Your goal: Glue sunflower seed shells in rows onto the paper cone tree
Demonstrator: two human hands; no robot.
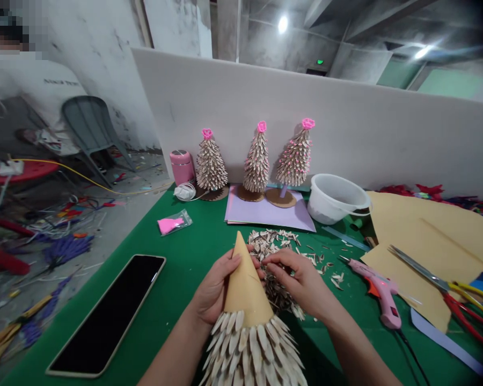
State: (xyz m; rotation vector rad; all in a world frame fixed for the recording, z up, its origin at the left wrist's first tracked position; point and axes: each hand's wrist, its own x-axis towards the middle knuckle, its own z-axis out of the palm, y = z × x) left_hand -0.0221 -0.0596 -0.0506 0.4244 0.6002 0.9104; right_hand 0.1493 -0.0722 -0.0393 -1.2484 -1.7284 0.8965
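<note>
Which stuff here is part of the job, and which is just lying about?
Likely part of the job:
- cone, lower part covered in pale flakes
- loose flakes beside it
- pink glue gun

Probably just lying about:
- phone, screen dark
- pink canister
- red stool off the table

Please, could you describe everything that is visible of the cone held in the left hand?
The cone looks like tan paper or card, bare above, with a pointed tip. Below, overlapping rows of pale, shell-like flakes cover it. It points upward, its base outside the picture. The left hand holds its upper part, thumb in front; the right hand is close on its right, touch unclear.
</note>
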